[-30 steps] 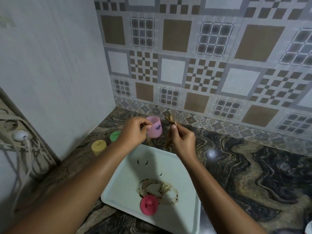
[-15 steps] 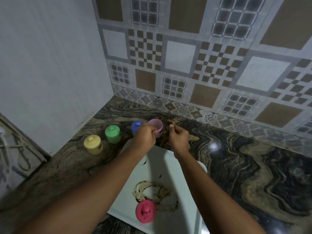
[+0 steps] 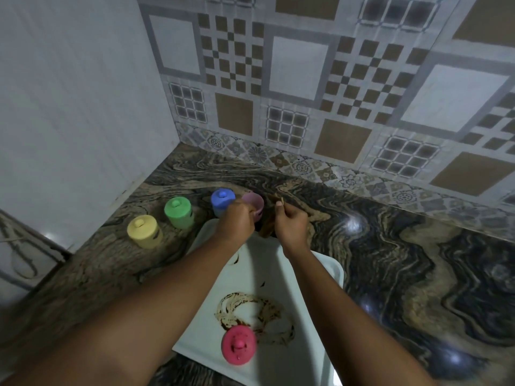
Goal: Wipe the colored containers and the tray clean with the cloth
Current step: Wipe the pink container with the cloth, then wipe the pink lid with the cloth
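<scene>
My left hand grips a lidless pink container near the counter's back, right of the blue container. My right hand pinches a brown cloth just beside the pink container. A green container and a yellow container stand in a row to the left, lids on. The white tray lies in front of me with a brown ring-shaped stain and the pink lid on it.
The marble-patterned counter stretches to the right. A patterned tile wall runs along the back and a plain white wall closes the left side. Cords hang at the far left edge.
The pink container has gone down from mid-air to beside the blue one, both hands moving away with it. The view tilted down, showing the row of containers.
</scene>
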